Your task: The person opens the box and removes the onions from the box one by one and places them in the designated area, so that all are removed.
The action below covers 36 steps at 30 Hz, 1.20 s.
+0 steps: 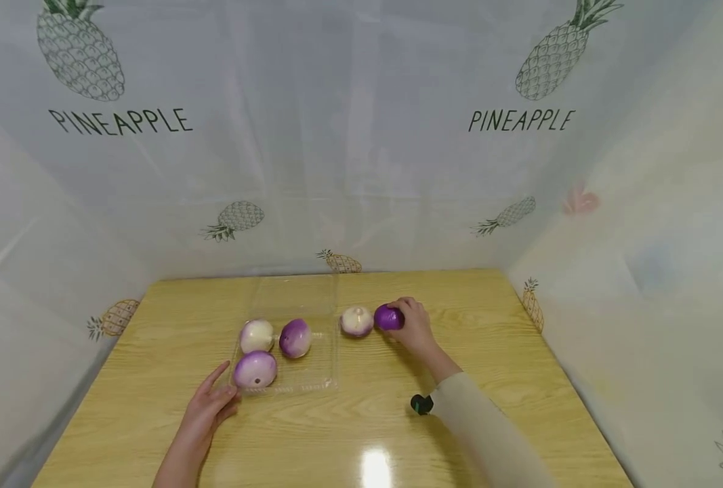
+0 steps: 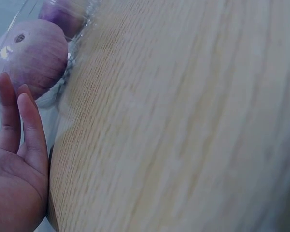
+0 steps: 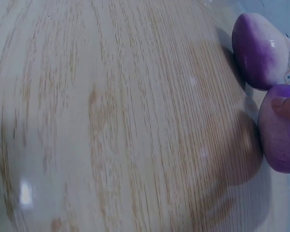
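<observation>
My right hand (image 1: 414,328) grips a deep purple onion (image 1: 389,317), its fingers and thumb round the side. In the right wrist view the thumb (image 3: 288,107) presses on that onion (image 3: 275,140). Right beside it sits a white-and-purple onion (image 1: 357,322). The clear plastic clamshell box (image 1: 321,372) stands with its lid (image 1: 294,293) laid back, holding a white onion (image 1: 256,337), a purple-and-white one (image 1: 295,338) and a pale purple one (image 1: 255,370). My left hand (image 1: 205,410), fingers extended, touches the box's near left corner.
A wooden table (image 1: 361,420) carries everything. Behind and at both sides hangs a pale curtain (image 1: 349,149) with pineapple prints. A small dark round object (image 1: 421,404) shows at my right sleeve (image 1: 480,427).
</observation>
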Tool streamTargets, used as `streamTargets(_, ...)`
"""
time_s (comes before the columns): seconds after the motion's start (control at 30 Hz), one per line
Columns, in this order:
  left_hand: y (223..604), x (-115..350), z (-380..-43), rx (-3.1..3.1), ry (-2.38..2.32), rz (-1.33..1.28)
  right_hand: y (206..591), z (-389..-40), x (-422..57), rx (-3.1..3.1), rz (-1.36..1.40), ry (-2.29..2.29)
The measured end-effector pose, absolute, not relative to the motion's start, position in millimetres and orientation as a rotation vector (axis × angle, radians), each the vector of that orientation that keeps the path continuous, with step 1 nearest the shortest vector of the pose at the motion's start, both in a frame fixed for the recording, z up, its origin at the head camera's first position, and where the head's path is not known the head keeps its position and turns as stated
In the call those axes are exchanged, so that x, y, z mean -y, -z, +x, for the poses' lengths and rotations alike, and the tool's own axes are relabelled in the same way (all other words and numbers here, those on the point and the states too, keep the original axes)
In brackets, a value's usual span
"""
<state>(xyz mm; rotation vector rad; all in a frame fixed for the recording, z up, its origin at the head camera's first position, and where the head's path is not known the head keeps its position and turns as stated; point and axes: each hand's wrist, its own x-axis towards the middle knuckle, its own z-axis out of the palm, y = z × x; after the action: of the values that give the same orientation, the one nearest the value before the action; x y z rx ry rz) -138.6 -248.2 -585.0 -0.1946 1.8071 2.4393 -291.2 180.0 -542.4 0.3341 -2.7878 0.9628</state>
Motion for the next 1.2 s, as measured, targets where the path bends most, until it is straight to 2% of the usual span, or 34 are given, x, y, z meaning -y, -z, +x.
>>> streamTargets(1.2, 586.5, 244.1, -140.4, -1.773, -2.494, -0.196, 540.0, -290.8, -179.9, 2.788, 0.317, -1.034)
